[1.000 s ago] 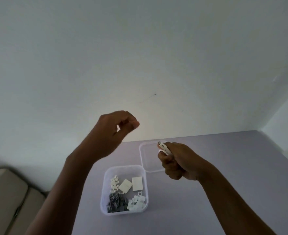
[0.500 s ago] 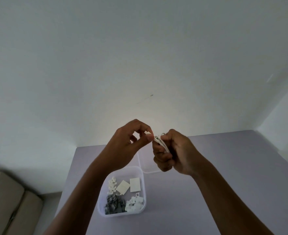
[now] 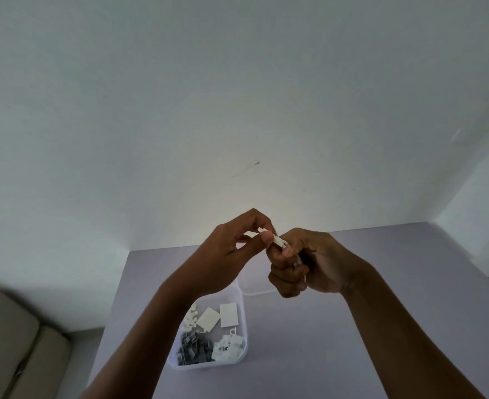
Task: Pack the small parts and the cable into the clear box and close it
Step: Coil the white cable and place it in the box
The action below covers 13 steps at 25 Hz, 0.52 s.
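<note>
**Ana:** White and thin, that cable (image 3: 278, 241) looks light and floppy, a judgement only. Most of it is bunched inside the right hand (image 3: 309, 263), raised above the clear box (image 3: 244, 321) and just beyond its far edge.

**Ben:** And the fingers?

**Ana:** Right fingers curled tight round the bundle. The left hand (image 3: 226, 254) pinches the stiff plug end between thumb and forefinger, its other fingers loosely bent.

**Ben:** Where would you hold it?

**Ana:** By the coil itself, squeezed so the loops cannot spring apart; the plug is the only rigid part, handy for steering.

**Ben:** Room in the box?

**Ana:** Grey clips (image 3: 193, 351), white clips (image 3: 228, 348) and flat white pads (image 3: 228, 314) lie in it already, with free space over them. The lid (image 3: 255, 290) lies just past the box's far edge, mostly hidden behind the hands.
</note>
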### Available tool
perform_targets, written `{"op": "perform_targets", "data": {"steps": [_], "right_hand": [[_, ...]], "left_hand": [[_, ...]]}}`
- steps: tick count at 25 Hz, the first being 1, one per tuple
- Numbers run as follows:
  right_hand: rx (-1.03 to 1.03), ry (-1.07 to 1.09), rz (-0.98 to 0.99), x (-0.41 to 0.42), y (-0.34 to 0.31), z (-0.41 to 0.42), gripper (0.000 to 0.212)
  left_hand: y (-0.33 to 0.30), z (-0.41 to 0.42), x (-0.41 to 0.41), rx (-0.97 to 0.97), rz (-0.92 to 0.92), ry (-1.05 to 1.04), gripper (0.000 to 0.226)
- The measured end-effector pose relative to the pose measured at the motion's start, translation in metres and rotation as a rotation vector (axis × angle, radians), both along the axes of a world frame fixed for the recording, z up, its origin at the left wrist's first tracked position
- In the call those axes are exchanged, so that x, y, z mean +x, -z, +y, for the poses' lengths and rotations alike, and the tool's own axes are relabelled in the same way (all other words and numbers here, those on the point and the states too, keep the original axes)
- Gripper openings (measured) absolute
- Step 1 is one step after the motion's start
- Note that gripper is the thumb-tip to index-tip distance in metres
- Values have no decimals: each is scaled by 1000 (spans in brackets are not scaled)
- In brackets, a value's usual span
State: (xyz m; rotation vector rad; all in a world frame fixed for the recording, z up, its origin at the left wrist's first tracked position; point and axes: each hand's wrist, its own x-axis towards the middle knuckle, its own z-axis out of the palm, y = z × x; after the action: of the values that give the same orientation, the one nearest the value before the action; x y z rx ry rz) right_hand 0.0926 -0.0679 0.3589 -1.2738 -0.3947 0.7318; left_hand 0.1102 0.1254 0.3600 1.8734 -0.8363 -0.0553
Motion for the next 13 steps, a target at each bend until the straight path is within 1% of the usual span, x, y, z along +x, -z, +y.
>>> {"op": "perform_targets", "data": {"steps": [1, 2, 4, 5, 7, 8, 11, 12, 13], "right_hand": [[-58, 40, -48, 0, -2, 0, 22], [-162, 105, -137, 0, -4, 0, 27], [-414, 258, -366, -4, -10, 3, 37], [-479, 318, -446, -6, -12, 5, 40], [-461, 419, -503, -11, -15, 9, 41], [-433, 480, -530, -12, -15, 11, 38], [-405, 725, -649, -13, -11, 7, 15], [-399, 745, -668, -13, -10, 4, 11], [-408, 732, -687, -13, -9, 3, 12]], "left_hand": [[1, -1, 0, 4, -32, -35, 19], [1, -1, 0, -2, -57, -66, 19], [-1, -1, 0, -26, -89, -91, 18], [-3, -2, 0, -36, -99, -89, 18], [-6, -5, 0, -51, -100, -82, 18], [-6, -6, 1, -63, -99, -92, 18], [-4, -4, 6, -124, -61, -176, 20], [-2, -2, 7, -142, -29, -190, 20], [0, 0, 8, -152, 2, -198, 19]]}}
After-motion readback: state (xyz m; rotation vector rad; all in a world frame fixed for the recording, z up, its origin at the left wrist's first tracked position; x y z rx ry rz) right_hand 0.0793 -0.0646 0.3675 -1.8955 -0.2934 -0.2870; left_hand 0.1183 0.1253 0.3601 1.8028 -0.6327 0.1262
